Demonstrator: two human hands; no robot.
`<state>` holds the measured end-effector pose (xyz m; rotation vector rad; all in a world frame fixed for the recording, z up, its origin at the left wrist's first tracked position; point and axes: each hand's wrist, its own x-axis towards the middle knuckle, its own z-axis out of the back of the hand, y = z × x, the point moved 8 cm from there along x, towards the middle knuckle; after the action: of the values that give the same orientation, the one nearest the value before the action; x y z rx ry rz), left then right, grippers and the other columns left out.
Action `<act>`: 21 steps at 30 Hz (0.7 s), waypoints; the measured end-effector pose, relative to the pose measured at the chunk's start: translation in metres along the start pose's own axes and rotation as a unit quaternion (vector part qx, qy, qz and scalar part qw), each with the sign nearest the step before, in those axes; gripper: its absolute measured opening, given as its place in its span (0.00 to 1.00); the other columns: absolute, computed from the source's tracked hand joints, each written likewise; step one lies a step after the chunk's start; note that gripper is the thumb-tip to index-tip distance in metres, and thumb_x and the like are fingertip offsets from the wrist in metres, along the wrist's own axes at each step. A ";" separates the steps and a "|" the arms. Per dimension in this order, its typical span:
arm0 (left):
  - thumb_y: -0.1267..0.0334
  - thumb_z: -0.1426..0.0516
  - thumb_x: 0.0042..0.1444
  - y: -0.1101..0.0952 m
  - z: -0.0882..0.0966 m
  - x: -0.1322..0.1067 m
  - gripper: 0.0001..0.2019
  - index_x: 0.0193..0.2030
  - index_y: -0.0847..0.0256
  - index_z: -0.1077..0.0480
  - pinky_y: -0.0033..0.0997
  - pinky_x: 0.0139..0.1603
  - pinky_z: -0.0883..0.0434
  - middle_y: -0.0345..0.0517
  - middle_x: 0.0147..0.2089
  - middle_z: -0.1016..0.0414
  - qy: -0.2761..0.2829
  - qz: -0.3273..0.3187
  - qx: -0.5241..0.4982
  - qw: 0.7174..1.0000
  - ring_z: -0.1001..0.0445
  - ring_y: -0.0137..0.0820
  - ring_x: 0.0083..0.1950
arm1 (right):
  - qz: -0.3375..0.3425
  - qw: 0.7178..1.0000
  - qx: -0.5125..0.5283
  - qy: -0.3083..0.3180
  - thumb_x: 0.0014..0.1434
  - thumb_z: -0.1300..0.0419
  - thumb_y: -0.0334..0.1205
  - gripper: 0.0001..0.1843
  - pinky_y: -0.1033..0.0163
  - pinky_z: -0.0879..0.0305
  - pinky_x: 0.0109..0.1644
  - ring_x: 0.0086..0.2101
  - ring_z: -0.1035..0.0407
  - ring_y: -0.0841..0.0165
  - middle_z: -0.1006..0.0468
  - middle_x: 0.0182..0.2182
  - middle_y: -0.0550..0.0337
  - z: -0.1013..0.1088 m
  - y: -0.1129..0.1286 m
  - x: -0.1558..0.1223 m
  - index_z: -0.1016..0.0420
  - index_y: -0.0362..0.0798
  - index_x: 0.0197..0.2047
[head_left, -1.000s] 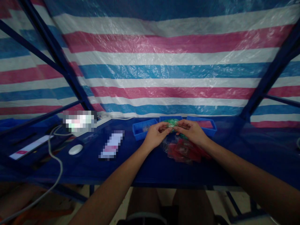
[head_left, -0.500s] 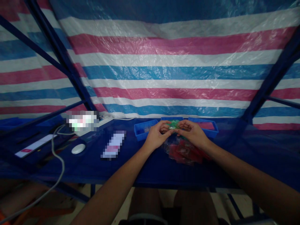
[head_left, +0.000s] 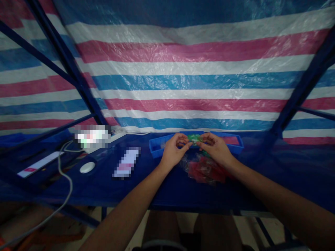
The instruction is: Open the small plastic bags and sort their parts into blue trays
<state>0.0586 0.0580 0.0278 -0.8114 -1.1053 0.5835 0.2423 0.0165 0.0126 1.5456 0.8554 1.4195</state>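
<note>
Both hands meet over the far part of the blue desk (head_left: 180,197), the left hand (head_left: 176,148) and the right hand (head_left: 215,148) each with its grip drawn in to a pinch, thumb against fingers, on a small green packet (head_left: 194,138) that spans the gap between them. The packet is glossy, as if in clear film (its exact make is too small to tell), and sits in front of the middle blue bin (head_left: 187,132), largely covering it; whether it touches the bin I cannot tell. A left blue bin (head_left: 156,150) stands just beside the left hand with some small pale bits inside, and a right blue bin (head_left: 237,150), beyond the right hand, has flat red pieces in it. Nearer the person, a loose heap of red packets (head_left: 205,170) lies on the desk, partly under the right hand and wrist, with crinkled clear plastic at its left edge
</note>
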 end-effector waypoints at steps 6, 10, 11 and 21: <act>0.53 0.32 0.60 -0.014 -0.020 -0.008 0.22 0.58 0.59 0.24 0.40 0.55 0.20 0.55 0.56 0.19 0.098 -0.015 -0.023 0.995 0.18 0.40 0.54 | 0.026 0.999 -0.015 0.028 0.52 0.24 0.50 0.20 0.56 0.22 0.51 0.43 0.22 0.62 0.19 0.42 0.57 -0.001 0.002 -0.001 0.24 0.52 0.43; 0.54 0.31 0.59 -0.008 -0.014 -0.007 0.21 0.56 0.59 0.23 0.40 0.53 0.20 0.54 0.54 0.18 0.060 -0.009 -0.008 0.998 0.18 0.41 0.53 | 0.023 0.995 -0.010 0.096 0.57 0.26 0.47 0.19 0.52 0.25 0.58 0.49 0.21 0.60 0.19 0.51 0.55 -0.013 -0.001 -0.004 0.21 0.54 0.50; 0.54 0.31 0.59 -0.005 -0.011 -0.005 0.20 0.55 0.59 0.23 0.40 0.52 0.20 0.53 0.52 0.18 0.046 -0.005 0.006 0.999 0.17 0.40 0.52 | 0.025 0.995 -0.019 0.097 0.59 0.28 0.48 0.18 0.52 0.24 0.57 0.49 0.21 0.60 0.19 0.51 0.55 -0.014 0.000 -0.005 0.21 0.54 0.50; 0.57 0.33 0.61 0.003 -0.009 -0.003 0.18 0.55 0.60 0.25 0.38 0.52 0.22 0.51 0.48 0.15 0.042 0.004 -0.041 0.998 0.16 0.39 0.48 | 0.037 0.998 -0.056 0.016 0.56 0.26 0.52 0.23 0.56 0.24 0.46 0.43 0.22 0.60 0.17 0.43 0.56 -0.003 0.010 -0.002 0.22 0.53 0.51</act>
<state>0.0661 0.0549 0.0223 -0.9026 -1.0542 0.5082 0.2385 0.0106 0.0207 1.4860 0.7319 1.5226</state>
